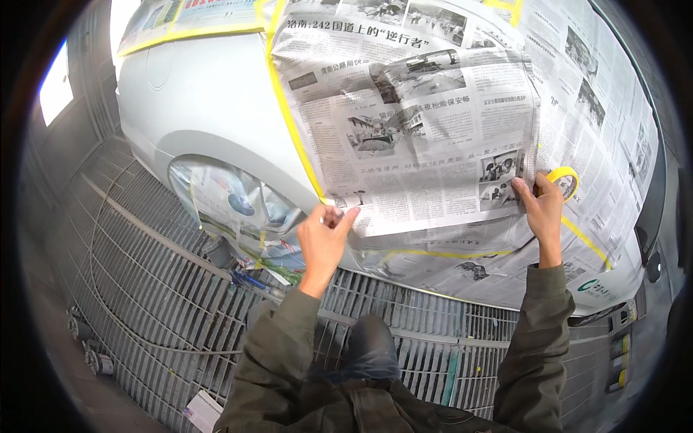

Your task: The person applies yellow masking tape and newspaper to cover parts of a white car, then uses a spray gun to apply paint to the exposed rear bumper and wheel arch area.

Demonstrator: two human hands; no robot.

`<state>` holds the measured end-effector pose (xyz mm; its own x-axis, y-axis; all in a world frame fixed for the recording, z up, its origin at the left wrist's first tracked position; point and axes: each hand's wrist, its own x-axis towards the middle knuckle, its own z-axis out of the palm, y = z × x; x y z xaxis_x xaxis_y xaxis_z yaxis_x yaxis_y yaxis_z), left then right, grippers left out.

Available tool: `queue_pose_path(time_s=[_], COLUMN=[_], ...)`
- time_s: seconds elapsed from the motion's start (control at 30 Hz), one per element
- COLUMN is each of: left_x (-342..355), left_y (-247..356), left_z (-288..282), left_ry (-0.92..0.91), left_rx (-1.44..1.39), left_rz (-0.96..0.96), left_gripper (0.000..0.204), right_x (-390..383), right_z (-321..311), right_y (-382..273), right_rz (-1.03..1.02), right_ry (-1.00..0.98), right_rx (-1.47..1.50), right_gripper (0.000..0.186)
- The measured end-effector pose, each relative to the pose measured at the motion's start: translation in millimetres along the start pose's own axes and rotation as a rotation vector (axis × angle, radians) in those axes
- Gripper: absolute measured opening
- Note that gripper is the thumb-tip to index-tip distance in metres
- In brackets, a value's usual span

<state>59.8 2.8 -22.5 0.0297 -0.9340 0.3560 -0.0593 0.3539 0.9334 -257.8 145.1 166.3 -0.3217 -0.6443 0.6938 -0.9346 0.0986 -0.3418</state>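
Observation:
A loose newspaper sheet (426,155) hangs over the side of a pale car body (209,94), its left edge fixed by a strip of yellow masking tape (292,123). At the sheet's lower left corner, where that strip ends, my left hand (323,242) is closed, fingers curled with the thumb over the paper. My right hand (545,213) holds a roll of yellow masking tape (575,183), and its thumb presses the sheet's lower right edge. More newspaper (469,249) lies beneath, crossed by yellow tape.
Plastic and paper sheeting (231,198) covers the wheel opening at the left. Metal floor grating (166,289) spreads below the car, with a hose (155,350) running across it. A printed paper (203,411) lies near my left sleeve. Several small cans (619,361) stand at far right.

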Motion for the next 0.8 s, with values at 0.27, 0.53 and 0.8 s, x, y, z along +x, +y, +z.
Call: queue_pose_path(time_s=[0.27,0.53,0.8], left_x=[-19.9,-14.9,-28.2], left_y=[-23.4,-49.0,-30.3], left_z=[44.0,59.5,77.6], left_ry=[-0.068,-0.068,0.133], left_rx=[-0.714,-0.908,0.075], left_rz=[-0.636,-0.56,0.059], left_gripper=[0.04,0.027,0.029], right_x=[6.4,2.0,-5.2], right_z=[-6.0,4.3,12.5], right_y=[17.6,4.1,12.8], right_rz=[-0.024,-0.13,-0.235], right_ry=[-0.048,0.054,0.253], right_rx=[-0.012,-0.106,-0.214], right_gripper=[0.048,0.048,0.037])
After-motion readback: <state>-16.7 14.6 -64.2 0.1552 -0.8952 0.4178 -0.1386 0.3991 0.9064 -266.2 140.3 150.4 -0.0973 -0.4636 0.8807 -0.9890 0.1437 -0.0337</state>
